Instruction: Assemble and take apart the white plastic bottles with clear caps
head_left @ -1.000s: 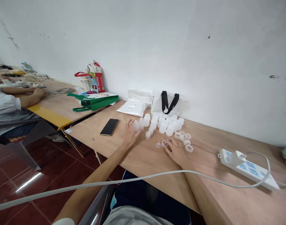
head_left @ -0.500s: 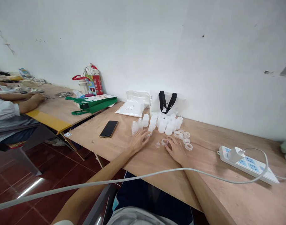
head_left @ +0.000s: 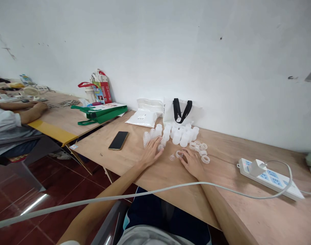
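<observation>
My left hand (head_left: 150,153) lies with its fingers apart at the stacked clear plastic pieces (head_left: 161,146), palm down over the table; nothing is seen in its grip. My right hand (head_left: 191,161) has its fingertips on a translucent ring (head_left: 179,154). Between the two hands sits a small clear nipple-shaped piece (head_left: 172,157). Several frosted bottles (head_left: 184,139) stand behind them. Loose translucent rings (head_left: 205,159) lie just beyond my right hand. Clear domed caps (head_left: 146,139) stand to the left of the bottles.
A phone (head_left: 118,140) lies at the left. A white plastic package (head_left: 142,116) and a bag with black handles (head_left: 170,112) rest by the wall. A power strip (head_left: 272,178) is at the right; its cable (head_left: 155,191) crosses the view. Another person's arm (head_left: 33,112) rests at far left.
My left hand has shifted slightly up and its fingers are spread wider, over the clear pieces. My right hand stays at the ring.
</observation>
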